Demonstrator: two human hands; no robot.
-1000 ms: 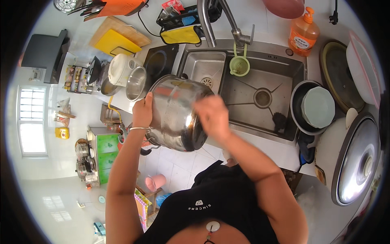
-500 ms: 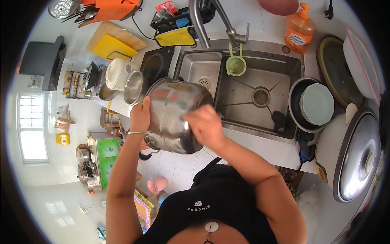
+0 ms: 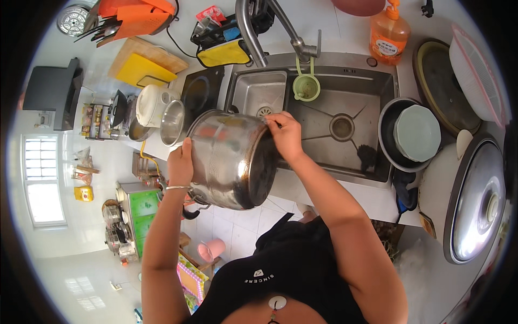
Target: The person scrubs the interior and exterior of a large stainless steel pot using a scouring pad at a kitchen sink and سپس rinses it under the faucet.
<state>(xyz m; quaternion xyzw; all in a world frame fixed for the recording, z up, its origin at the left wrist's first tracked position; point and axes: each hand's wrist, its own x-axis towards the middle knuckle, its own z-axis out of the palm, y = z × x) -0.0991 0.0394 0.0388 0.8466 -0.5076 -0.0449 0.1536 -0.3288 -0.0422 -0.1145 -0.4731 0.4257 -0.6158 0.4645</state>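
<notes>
A large stainless steel pot [image 3: 224, 159] is tipped on its side in front of the sink, its dark, stained bottom facing right. My left hand [image 3: 181, 163] grips it by the rim on the left, close to a black-tipped handle that hangs below. At the upper edge of the pot's bottom, my right hand [image 3: 286, 135] presses with closed, pinched fingers. Whatever those fingers may hold is hidden. Behind the pot lies a two-basin steel sink [image 3: 372, 129], with a green strainer ladle [image 3: 306, 87] hanging under the faucet [image 3: 305, 49].
A dark scrubber [image 3: 367, 156] lies in the large basin. To the right stand a metal bowl [image 3: 384, 129] with a pale bowl inside and a big lidded pot [image 3: 477, 200]. A steel bowl [image 3: 172, 123] and white cooker [image 3: 153, 106] stand left. An orange soap bottle [image 3: 388, 39] is behind.
My right hand has moved up and right, from the pot's side to the upper edge of its bottom. The pot has turned slightly, showing more of its dark bottom.
</notes>
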